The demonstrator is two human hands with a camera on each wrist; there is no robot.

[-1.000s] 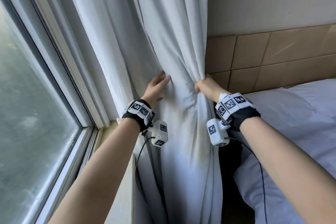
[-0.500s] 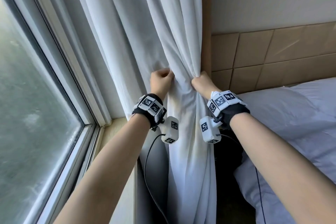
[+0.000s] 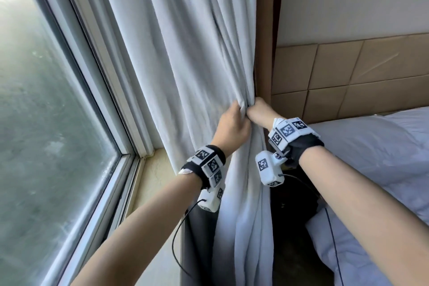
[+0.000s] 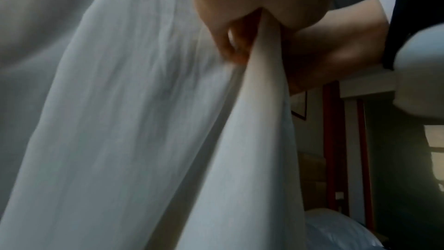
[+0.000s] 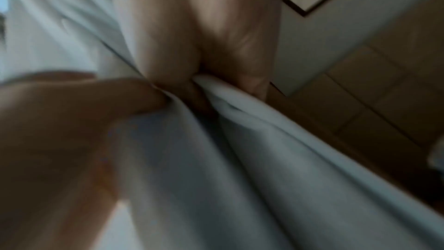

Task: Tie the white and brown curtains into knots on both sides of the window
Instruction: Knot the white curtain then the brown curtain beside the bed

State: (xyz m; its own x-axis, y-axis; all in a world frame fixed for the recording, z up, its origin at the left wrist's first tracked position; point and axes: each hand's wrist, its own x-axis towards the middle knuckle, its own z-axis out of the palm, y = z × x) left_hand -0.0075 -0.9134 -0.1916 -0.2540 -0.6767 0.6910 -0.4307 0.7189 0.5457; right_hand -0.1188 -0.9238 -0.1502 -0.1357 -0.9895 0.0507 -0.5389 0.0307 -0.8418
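Nearest, both forearms reach up from the bottom edge of the head view, each with a black wrist strap carrying white marker blocks and a small white camera trailing a thin cable. The left hand is curled round a bunch of the white curtain, thumb and fingers pinching the folds together; the left wrist view shows cloth squeezed between thumb and fingers. The right hand grips the same bunch from the other side, knuckles touching the left hand, fingers wrapped in the cloth; in the right wrist view a white fold comes out of its closed grip. Below the hands the curtain hangs as one gathered rope, with a grey panel just left of it. Above them it fans out wide toward the top edge.

Left of the curtain run the sill and window frame, with blurred glass beyond. Just behind the curtain's right edge stands a narrow brown strip; whether it is the brown curtain I cannot tell. Farther right are tan wall panels and a bed with white bedding.
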